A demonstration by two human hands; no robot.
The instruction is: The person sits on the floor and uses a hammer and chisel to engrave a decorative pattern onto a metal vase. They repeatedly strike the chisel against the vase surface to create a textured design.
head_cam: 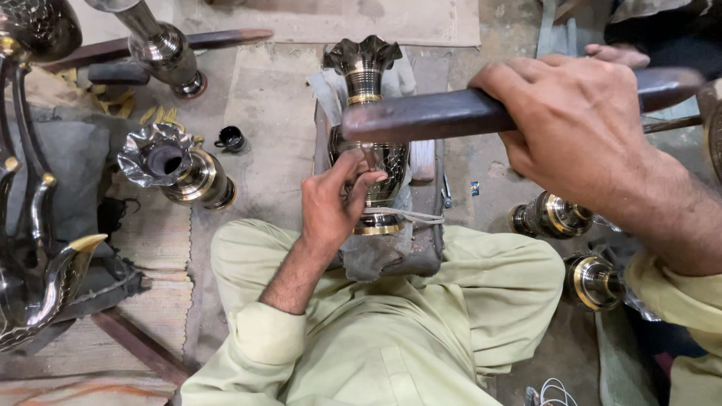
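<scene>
A dark metal vase (pixel 365 71) with gold bands and a ruffled mouth lies on a padded block (pixel 391 252) between my knees. My left hand (pixel 335 203) rests on the vase's patterned body and pinches a thin metal tool (pixel 371 158) against it. Raised above the vase, my right hand (pixel 571 124) grips a dark wooden bat-like mallet (pixel 444 114) that lies crosswise over the vase.
Another ruffled vase (pixel 169 162) lies at the left, with a small black cup (pixel 231 138) near it. A tall metal piece (pixel 162 45) stands at top left. Two more brass-banded pieces (pixel 553 216) (pixel 594 280) lie at the right. Someone else's foot (pixel 617 54) shows at top right.
</scene>
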